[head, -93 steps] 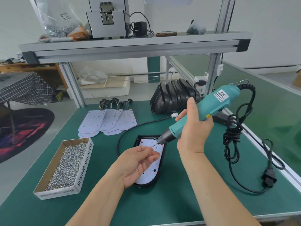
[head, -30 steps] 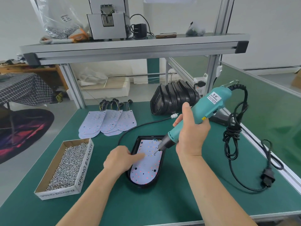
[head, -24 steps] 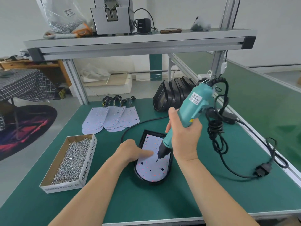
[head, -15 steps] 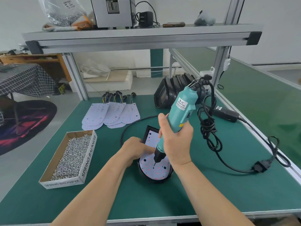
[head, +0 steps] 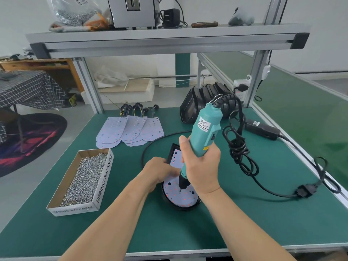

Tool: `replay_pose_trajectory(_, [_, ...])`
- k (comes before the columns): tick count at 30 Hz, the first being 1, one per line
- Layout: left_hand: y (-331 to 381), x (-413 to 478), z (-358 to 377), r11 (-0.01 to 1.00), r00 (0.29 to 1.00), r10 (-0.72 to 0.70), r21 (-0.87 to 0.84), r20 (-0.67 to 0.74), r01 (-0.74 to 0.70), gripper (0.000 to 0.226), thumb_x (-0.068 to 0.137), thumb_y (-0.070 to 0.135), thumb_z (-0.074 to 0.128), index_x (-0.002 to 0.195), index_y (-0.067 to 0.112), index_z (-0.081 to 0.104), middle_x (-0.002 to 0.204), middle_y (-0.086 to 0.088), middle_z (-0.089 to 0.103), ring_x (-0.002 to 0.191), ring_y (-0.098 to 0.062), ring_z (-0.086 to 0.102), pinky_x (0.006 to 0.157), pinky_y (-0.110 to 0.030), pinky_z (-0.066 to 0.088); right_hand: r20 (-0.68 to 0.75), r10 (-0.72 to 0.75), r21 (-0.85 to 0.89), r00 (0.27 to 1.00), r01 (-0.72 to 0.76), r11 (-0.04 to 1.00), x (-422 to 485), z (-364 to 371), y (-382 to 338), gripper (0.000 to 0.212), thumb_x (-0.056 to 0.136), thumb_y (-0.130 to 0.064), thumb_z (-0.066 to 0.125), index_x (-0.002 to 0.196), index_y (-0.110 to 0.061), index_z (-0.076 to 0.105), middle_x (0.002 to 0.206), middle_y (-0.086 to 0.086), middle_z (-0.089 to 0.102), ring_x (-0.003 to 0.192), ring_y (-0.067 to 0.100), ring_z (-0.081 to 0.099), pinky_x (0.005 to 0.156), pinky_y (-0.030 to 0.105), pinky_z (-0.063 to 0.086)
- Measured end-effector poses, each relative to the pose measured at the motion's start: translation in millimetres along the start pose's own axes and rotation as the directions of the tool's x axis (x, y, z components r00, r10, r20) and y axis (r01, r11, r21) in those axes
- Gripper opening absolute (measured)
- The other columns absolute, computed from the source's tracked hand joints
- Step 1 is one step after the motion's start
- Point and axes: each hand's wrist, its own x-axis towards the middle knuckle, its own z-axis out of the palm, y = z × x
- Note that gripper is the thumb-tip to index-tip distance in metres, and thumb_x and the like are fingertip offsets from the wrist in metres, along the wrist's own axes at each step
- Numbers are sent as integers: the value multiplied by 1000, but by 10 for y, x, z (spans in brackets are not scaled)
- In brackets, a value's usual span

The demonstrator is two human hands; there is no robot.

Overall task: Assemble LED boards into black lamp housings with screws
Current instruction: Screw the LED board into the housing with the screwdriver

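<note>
Gripping near-upright screwdriver (head: 207, 127), holding housing (head: 178, 208)

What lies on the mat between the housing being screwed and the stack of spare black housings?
A black cable crosses the mat there; head view.

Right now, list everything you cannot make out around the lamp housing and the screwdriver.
All in the head view:
- Board: its middle is hidden by both hands and the screwdriver.
- Screw under the screwdriver's tip: too small to tell whether one is there.
- Left hand: its fingers are partly hidden behind the screwdriver and the right hand, so its hold is unclear.
- Bag on the shelf: cut off by the top edge.
</note>
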Motion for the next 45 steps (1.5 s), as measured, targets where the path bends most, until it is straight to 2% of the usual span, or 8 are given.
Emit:
replay_pose_trajectory(8, [-38,29,11,999,1000,-9,-47,-27,8,49,58,30,83,58,19,35,53,9,35,53,-16,28,47,-25,20,-23,70,12,997,-70,998,-5,-14,-21,50,78,-38,66,72,7,46,58,27,46,53,39,46,53,51,45])
replay_pose_trajectory(14, [-58,-23,86,996,995,-55,-81,-86,48,31,69,33,83,70,13,58,68,3,54,57,-16,45,53,-20,31,-146,0,186,989,27,982,353,-213,-325,20,85,-26,70,67,-31,63,51,-4,53,44,16,49,51,23,43])
replay_pose_trajectory(21, [20,-261,305,992,994,-105,65,-23,106,56,87,68,53,69,16,41,56,4,38,45,-16,32,43,-20,25,-290,39,229,956,30,973,653,-384,-418,27,89,-24,69,71,-15,50,45,-1,54,40,11,49,49,18,42])
replay_pose_trajectory(24, [5,-278,77,960,989,-144,-246,-10,138,44,103,43,47,94,2,59,68,-9,61,53,-20,51,48,-23,41,-299,115,255,947,-36,966,620,-398,-335,27,88,-31,70,74,-15,52,47,1,56,44,12,54,53,20,46])
replay_pose_trajectory(26, [-25,-329,-123,816,994,-112,-569,13,99,15,101,-2,46,108,-8,57,88,-21,67,69,-24,68,59,-25,55,-317,165,282,934,-73,957,606,-397,-279,27,88,-35,71,77,-17,52,51,1,58,49,17,56,59,27,49])
replay_pose_trajectory(28, [-62,-373,-256,661,998,-39,-748,42,57,25,94,-22,37,108,-12,56,101,-28,67,80,-27,75,64,-24,60,-319,204,303,926,-104,947,601,-375,-245,27,89,-35,70,80,-18,52,53,2,59,54,20,55,63,33,48])
replay_pose_trajectory(34, [-25,-430,-251,498,995,91,-867,52,0,15,96,-17,45,101,-14,59,88,-25,73,82,-28,76,65,-21,60,-305,252,375,918,-127,918,627,-277,-315,27,90,-35,68,79,-16,53,52,1,57,52,19,53,56,27,47])
replay_pose_trajectory(45, [141,-460,-34,519,985,149,-855,88,-2,23,90,-12,55,87,-7,78,85,-24,73,70,-21,74,62,-18,59,-309,279,424,909,-131,896,697,-223,-403,29,89,-35,69,76,-16,52,52,2,55,49,19,52,53,26,45])
